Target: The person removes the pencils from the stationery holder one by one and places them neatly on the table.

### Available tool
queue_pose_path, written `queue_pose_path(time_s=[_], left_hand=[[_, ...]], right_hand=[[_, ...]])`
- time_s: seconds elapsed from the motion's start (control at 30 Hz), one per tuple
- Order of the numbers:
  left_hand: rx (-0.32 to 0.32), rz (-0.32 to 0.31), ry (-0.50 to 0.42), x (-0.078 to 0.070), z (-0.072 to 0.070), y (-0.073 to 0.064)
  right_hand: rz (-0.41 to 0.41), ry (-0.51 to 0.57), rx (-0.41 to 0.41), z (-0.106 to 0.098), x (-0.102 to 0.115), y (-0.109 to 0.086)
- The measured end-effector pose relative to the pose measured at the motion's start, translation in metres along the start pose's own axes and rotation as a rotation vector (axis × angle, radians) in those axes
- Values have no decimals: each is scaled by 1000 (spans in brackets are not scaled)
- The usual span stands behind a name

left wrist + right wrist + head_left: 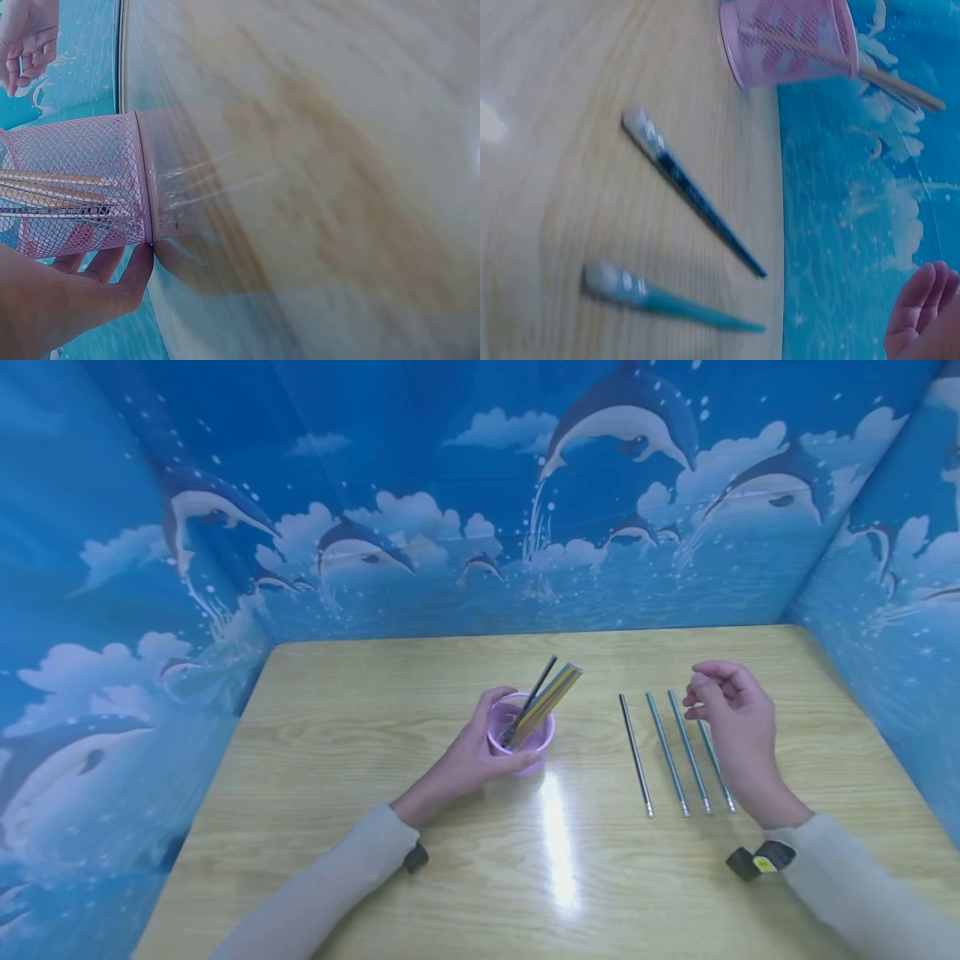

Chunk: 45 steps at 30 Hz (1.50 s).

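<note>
My left hand (483, 752) grips a pink mesh pencil cup (537, 763), fingers and thumb around its sides. In the left wrist view the cup (71, 135) shows its base at the tabletop. Several yellow-striped pencils (551, 700) and a dark one (542, 681) lean to the right inside it. To the right lie a dark pencil (636, 756) and three teal pencils (667, 756), roughly side by side, eraser ends towards me. My right hand (735, 727), fingers loosely bent and holding nothing, is over the rightmost teal pencil (717, 768) and hides part of it.
The wood-grain table (315, 735) is bordered at the back and sides by a blue curtain (420, 552) printed with dolphins and clouds. A black wrist strap (761, 860) sits at my right cuff. Light glares on the tabletop below the cup.
</note>
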<state>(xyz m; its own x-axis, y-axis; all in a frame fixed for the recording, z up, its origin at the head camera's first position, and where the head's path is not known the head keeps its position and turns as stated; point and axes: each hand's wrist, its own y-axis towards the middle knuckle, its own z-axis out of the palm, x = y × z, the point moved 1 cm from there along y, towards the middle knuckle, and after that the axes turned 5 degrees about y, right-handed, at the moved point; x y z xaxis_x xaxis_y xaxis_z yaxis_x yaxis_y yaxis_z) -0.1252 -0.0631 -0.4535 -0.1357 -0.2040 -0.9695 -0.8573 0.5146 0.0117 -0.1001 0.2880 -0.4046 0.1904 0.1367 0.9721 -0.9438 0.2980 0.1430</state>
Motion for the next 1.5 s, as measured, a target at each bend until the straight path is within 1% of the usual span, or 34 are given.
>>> queue_pose_path(time_s=[0.1,0.27,0.4,0.5,0.63,0.77,0.9,0.97,1.1,1.2,1.37,1.43,1.5], left_hand=[[-4,-5,-6,0,0,-1],[-13,-19,3,-1,0,-2],[-15,-23,0,-1,-1,-4],[-22,-28,5,-1,-3,-6],[-37,-36,18,0,-5,-8],[-32,-33,13,1,-6,-8],[-23,-27,17,1,-5,-6],[-17,-23,18,1,-4,-5],[-7,-4,10,-1,-2,-2],[-5,0,9,-1,-1,-1],[-7,-20,3,-1,-1,-1],[-8,-26,-2,-1,-1,-1],[-10,-33,-4,-1,-1,-1]], right_hand=[[-13,-11,27,12,-2,-7],[-5,-21,68,33,-3,-16],[-7,-26,106,49,-5,-19],[-8,-44,155,63,-10,-19],[22,-130,242,80,-15,-19],[72,-225,312,94,-19,-18],[83,-279,347,103,-23,-17],[69,-287,344,106,-23,-17],[33,-265,319,108,-22,-16],[22,-242,298,109,-20,-17],[25,-152,254,109,-19,-18],[10,-110,237,109,-18,-19],[-24,-72,216,109,-18,-20]])
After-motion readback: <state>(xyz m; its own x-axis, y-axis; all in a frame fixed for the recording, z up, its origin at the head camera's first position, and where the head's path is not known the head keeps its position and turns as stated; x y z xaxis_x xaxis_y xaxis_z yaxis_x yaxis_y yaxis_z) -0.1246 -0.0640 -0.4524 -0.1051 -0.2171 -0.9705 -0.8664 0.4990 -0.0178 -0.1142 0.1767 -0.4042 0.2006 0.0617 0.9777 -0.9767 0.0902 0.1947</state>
